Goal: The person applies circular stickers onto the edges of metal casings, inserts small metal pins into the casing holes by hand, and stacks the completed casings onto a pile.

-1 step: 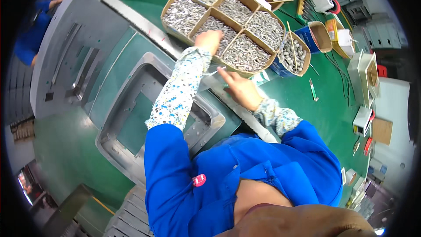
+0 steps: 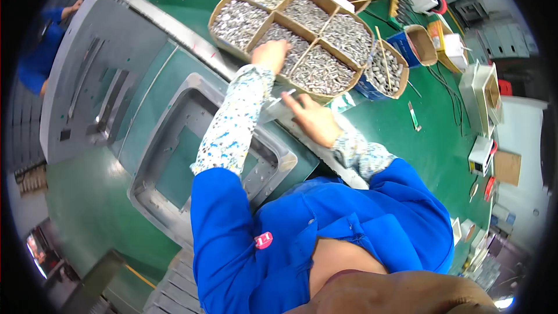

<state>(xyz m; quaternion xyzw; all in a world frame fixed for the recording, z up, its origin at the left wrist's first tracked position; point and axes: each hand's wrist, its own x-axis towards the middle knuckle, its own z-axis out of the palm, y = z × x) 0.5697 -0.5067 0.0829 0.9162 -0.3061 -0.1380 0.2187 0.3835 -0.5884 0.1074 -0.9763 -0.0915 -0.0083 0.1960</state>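
Observation:
My left hand (image 2: 268,56) reaches into the near middle compartment of a divided cardboard tray (image 2: 216,39). Its fingers are curled down among small grey metal parts (image 2: 280,35), and the fingertips are hidden. At the tray's near edge, my right hand (image 2: 315,121) has its index finger stretched over a thin clear plastic bag (image 2: 272,109), which it seems to hold by the rim. The other fingers of that hand are partly hidden. The bag hangs between my left sleeve and my right hand.
A grey moulded frame (image 2: 285,163) lies to the left below my arms, beside a large grey panel (image 2: 87,58). A blue carton (image 2: 375,90) of grey pieces with a stick stands right of the tray. Another person in blue (image 2: 38,55) is at far left.
The view has shifted slightly. My right index finger has moved a little to the left over the bag, and its fingers look slightly more spread. My left hand stays in the same compartment.

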